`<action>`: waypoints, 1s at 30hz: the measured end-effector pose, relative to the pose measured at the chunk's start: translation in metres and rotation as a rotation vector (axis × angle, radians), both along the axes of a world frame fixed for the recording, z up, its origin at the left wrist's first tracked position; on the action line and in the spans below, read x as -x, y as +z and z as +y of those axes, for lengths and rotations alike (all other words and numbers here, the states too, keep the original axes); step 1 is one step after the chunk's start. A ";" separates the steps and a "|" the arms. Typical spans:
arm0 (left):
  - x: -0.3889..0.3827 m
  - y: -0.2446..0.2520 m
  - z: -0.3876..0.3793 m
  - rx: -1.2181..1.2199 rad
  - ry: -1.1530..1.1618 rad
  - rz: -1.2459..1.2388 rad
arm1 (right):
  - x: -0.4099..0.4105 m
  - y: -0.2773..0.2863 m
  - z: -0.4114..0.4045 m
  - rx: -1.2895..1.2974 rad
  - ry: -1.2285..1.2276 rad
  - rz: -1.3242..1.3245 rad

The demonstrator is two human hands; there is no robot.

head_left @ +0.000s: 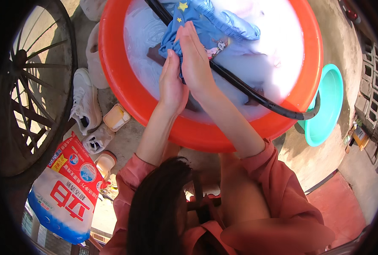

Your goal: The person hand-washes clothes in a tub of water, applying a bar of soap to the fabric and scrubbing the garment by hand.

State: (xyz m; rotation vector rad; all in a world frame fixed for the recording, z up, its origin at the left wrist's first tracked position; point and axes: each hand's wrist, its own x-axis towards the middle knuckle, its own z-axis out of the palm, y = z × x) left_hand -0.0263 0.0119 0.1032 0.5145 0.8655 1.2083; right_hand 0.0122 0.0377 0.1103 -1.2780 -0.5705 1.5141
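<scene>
A blue garment (189, 35) with yellow stars and a printed cartoon figure is bunched between my two palms. My left hand (171, 84) presses it from the left, thumb pointing up. Opposite, my right hand (197, 63) lies flat against it, fingers straight and together. Both are over a large red plastic tub (115, 76) of cloudy, whitish water (138, 41). Under the hands and garment a black hose (240, 84) crosses the tub and bends over its right rim. A shiny light-blue piece (236, 27), perhaps wet fabric, lies beyond. Darker cloth shows dimly underwater.
Left of the tub are white sneakers (87, 98), a small box with a yellowish block (116, 118) and a spoked wheel (45, 66). A detergent bag (67, 191) bearing writing stands lower left. A turquoise basin (327, 108) and hollow blocks (372, 86) are at right.
</scene>
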 end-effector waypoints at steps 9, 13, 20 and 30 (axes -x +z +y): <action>0.006 -0.005 0.008 0.041 0.015 0.027 | 0.003 -0.026 -0.014 -0.224 0.126 -0.407; -0.008 0.007 -0.002 0.191 0.017 -0.096 | -0.023 -0.034 0.017 -0.273 0.094 -0.084; -0.006 0.004 0.008 0.162 -0.015 -0.046 | -0.024 -0.013 0.007 -0.125 0.246 -0.312; -0.007 0.011 -0.014 0.194 0.092 -0.098 | -0.031 -0.012 0.024 0.109 0.293 0.184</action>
